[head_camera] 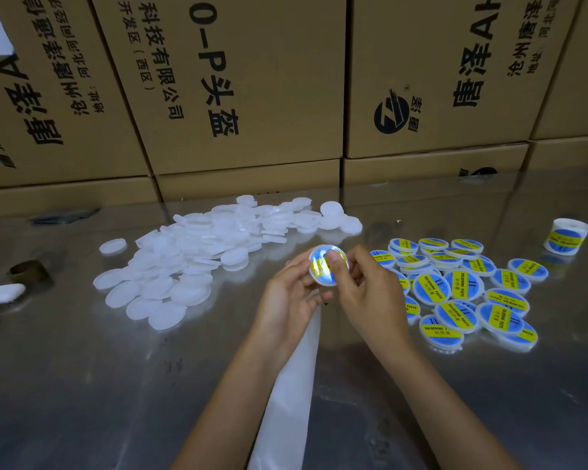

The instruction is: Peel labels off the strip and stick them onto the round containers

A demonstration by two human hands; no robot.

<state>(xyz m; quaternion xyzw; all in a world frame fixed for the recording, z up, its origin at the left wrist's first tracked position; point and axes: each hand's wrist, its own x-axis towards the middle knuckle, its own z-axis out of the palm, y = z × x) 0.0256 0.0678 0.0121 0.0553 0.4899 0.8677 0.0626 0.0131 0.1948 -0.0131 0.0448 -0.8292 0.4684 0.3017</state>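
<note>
The container (328, 266) sat tilted toward me above the table (82, 385), the left hand (287, 300) cupping its left rim and the right hand (364, 293) gripping its right, thumb pressing the label (319, 266). I judged the labelled pile (462, 293) lay just right, nearer the right hand; the blank pile (197, 259) lay left, the strip (292, 385) ran near-to-far below.

Both my forearms are bare and angle in from below, meeting mid-frame. My left hand (291, 293) is palm-up, fingers curled, cupping the container (323, 271) from below. My right hand (367, 290) closes in from the right, thumb pressing flat on its face
</note>
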